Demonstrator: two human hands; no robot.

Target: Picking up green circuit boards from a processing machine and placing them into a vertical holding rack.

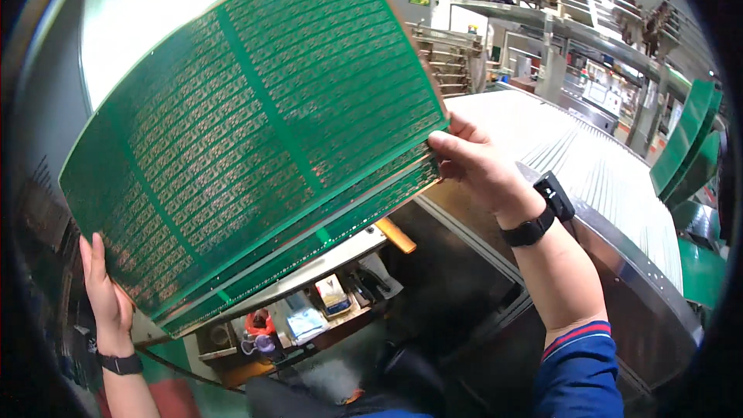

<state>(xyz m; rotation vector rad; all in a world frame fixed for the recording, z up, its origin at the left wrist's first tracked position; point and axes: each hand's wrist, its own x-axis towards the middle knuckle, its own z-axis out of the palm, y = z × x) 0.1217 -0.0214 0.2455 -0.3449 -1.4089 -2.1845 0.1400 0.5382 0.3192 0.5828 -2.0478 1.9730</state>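
Note:
A large green circuit board panel (255, 116), covered with rows of small copper-coloured patterns, is held up tilted between my hands. Along its lower edge, the edge of what looks like a second green panel (325, 234) shows behind it. My right hand (476, 159) grips the right corner, thumb on the front face and fingers behind. At the lower left corner, my left hand (107, 286) supports the edge, its fingers pointing up along the side and partly hidden by the panel. Each wrist wears a black band.
A bright white lit surface (155, 8) stands behind the panel. To the right is a metal-edged table with a white ribbed top (565, 139); green panels (689, 139) stand beyond it. Below, a shelf holds small boxes (333, 296), a purple-handled item (259, 343) and an orange-yellow bar (396, 234).

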